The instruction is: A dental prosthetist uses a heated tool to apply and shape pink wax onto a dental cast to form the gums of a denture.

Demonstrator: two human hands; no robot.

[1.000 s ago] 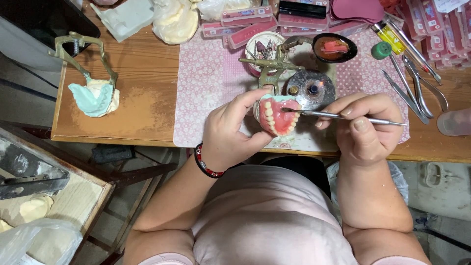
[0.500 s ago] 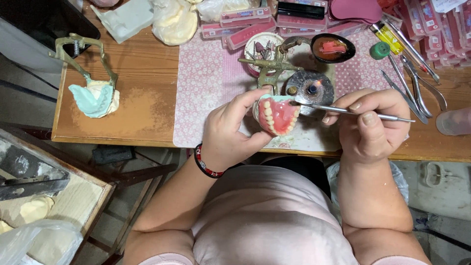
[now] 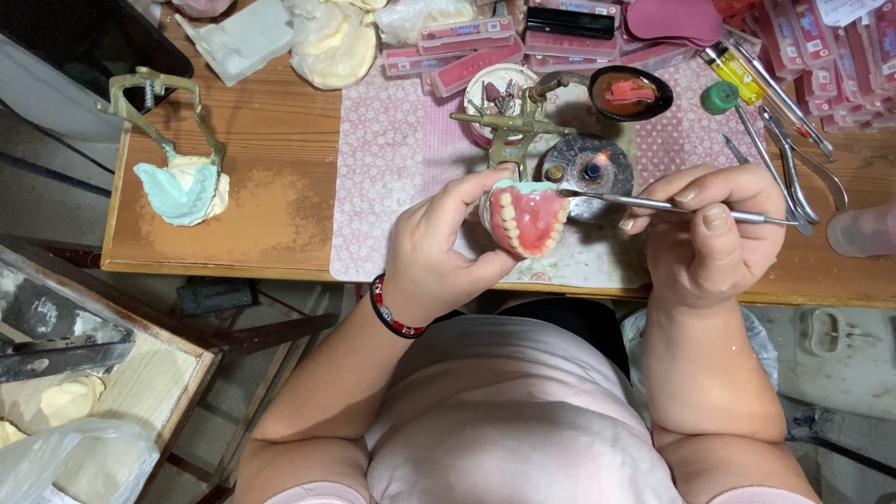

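The wax denture (image 3: 529, 219), a pink arch with a row of pale teeth mounted on a light cast, is held up just above the near edge of the wooden workbench (image 3: 252, 224), its horseshoe opening toward twelve o'clock and its curved front toward six, so its long axis runs roughly twelve to six. The left hand (image 3: 439, 252) wraps around it from nine o'clock, fingers closed on the cast's sides, thumb underneath; a red and black bracelet (image 3: 390, 308) sits on that wrist. From three o'clock the right hand (image 3: 714, 238) pinches a slim metal wax-carving instrument (image 3: 672, 205) between thumb and fingers, the tool lying nearly level on a three-to-nine line with its tip at the denture's upper right rim, touching or just short of it; I cannot tell which. Just beyond the denture at twelve to one o'clock stands a small round burner (image 3: 588, 168) with a tiny flame showing, and beside it at eleven a brass articulator (image 3: 513, 131). Farther off at one o'clock is a dark dish of pink wax (image 3: 631, 91), and all of these rest on a pink patterned mat (image 3: 392, 149). At two to three o'clock pliers and other metal hand tools (image 3: 793, 159) lie on the bench. Along the far edge at twelve are stacked pink trays of teeth (image 3: 467, 56). Well apart at nine to ten o'clock a second articulator holding a teal and white cast (image 3: 182, 182) stands on the bare wood.
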